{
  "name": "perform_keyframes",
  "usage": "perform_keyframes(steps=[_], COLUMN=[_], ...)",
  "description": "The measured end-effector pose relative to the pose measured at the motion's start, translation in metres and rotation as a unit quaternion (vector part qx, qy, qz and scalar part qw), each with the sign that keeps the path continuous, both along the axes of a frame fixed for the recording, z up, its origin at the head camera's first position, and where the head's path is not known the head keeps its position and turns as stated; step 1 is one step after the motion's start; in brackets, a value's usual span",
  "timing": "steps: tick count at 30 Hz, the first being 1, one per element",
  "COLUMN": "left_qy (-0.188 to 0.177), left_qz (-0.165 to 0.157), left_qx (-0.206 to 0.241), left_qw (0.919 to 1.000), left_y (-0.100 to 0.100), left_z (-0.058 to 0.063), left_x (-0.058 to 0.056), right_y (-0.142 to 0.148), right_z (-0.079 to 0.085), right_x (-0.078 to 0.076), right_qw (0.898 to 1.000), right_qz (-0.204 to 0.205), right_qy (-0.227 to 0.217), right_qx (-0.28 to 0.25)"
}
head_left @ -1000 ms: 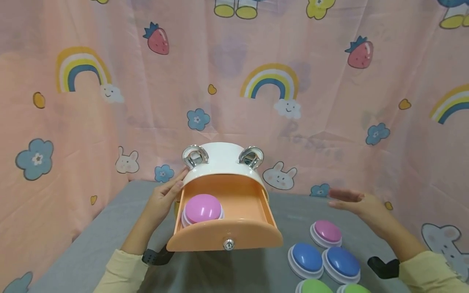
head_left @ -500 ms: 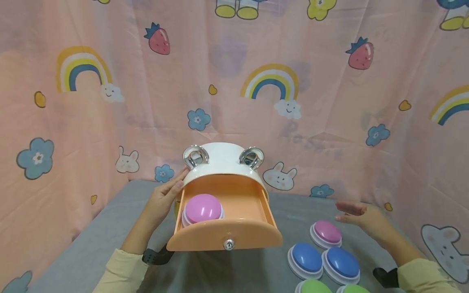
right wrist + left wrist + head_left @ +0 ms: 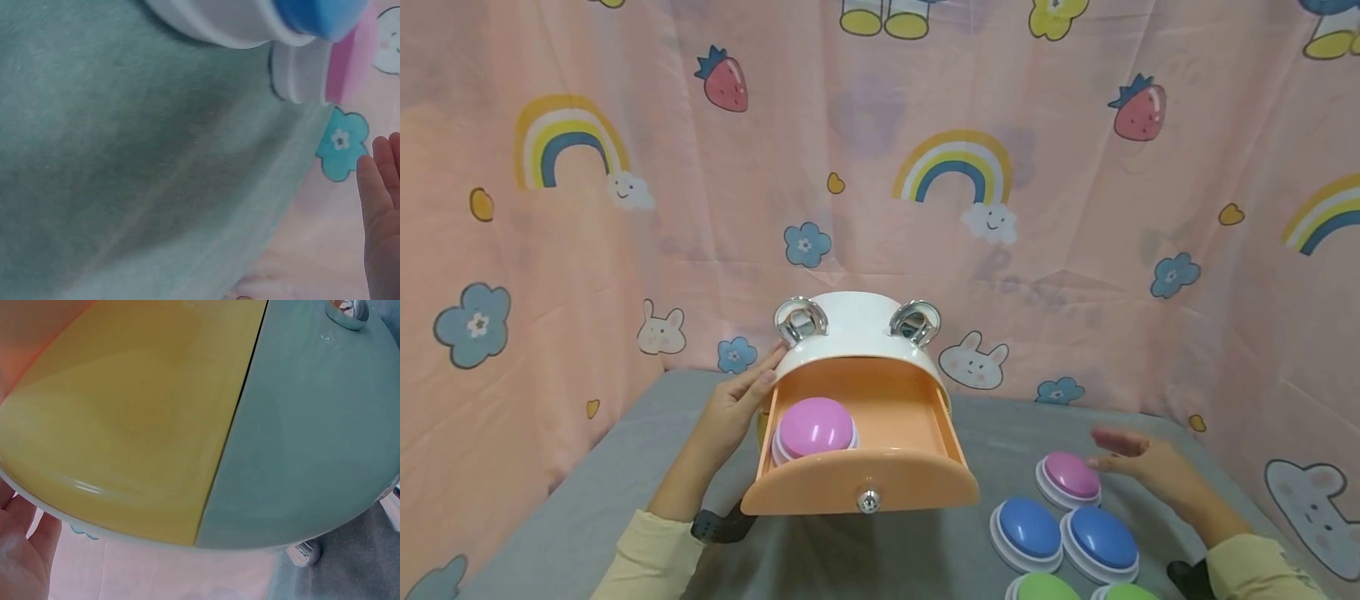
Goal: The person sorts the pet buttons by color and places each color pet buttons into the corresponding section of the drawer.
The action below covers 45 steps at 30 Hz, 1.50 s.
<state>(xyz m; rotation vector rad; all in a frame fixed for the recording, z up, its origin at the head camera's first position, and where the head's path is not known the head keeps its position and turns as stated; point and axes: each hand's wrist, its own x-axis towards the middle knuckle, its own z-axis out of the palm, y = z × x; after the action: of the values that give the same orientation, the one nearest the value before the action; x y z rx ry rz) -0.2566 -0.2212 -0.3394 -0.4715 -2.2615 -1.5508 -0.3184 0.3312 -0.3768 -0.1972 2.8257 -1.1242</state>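
Note:
A small cabinet with a white top [image 3: 853, 325] and two silver ring-shaped ears stands mid-table, its orange drawer [image 3: 805, 489] pulled out. Inside the drawer, at the left, lies a pink domed push button [image 3: 816, 425] with a white base. My left hand [image 3: 733, 410] rests against the cabinet's left side, fingers extended. In the left wrist view, yellow [image 3: 144, 425] and green [image 3: 306, 431] drawer fronts fill most of the picture. My right hand [image 3: 1153, 467] holds nothing and hovers just right of a second pink button [image 3: 1071, 475], fingers fairly straight; whether they touch it I cannot tell.
In front of that pink button sit two blue buttons [image 3: 1030, 527], with green buttons [image 3: 1045, 587] cut off by the bottom edge. Grey cloth [image 3: 602, 500] covers the table. A pink patterned curtain [image 3: 880, 108] hangs behind. The drawer's silver knob [image 3: 868, 500] juts forward.
My right hand has come down and slightly to the right, ending beside the pink button on the table. The left hand, cabinet and drawer have stayed where they were.

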Motion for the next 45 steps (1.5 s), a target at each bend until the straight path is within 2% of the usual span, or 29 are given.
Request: perform_keyframes(steps=[7, 18, 32, 45], left_qy=[0.001, 0.000, -0.002, 0.000], left_qz=[0.001, 0.004, 0.003, 0.011], left_qx=[0.002, 0.004, -0.001, -0.006], left_qw=[1.0000, 1.0000, 1.0000, 0.9999], left_y=[0.000, -0.001, 0.000, 0.000], left_z=[0.000, 0.001, -0.001, -0.001], left_x=[0.000, -0.001, -0.001, -0.002], right_y=[0.005, -0.005, -0.013, -0.016], right_z=[-0.011, -0.023, -0.036, -0.038], right_x=[-0.005, -0.010, -0.014, -0.014], right_qw=[1.000, 0.998, 0.998, 0.997], right_qz=[0.003, -0.015, 0.004, 0.000], right_qy=[-0.005, -0.053, -0.058, -0.069], right_qx=[0.004, 0.005, 0.008, 0.020])
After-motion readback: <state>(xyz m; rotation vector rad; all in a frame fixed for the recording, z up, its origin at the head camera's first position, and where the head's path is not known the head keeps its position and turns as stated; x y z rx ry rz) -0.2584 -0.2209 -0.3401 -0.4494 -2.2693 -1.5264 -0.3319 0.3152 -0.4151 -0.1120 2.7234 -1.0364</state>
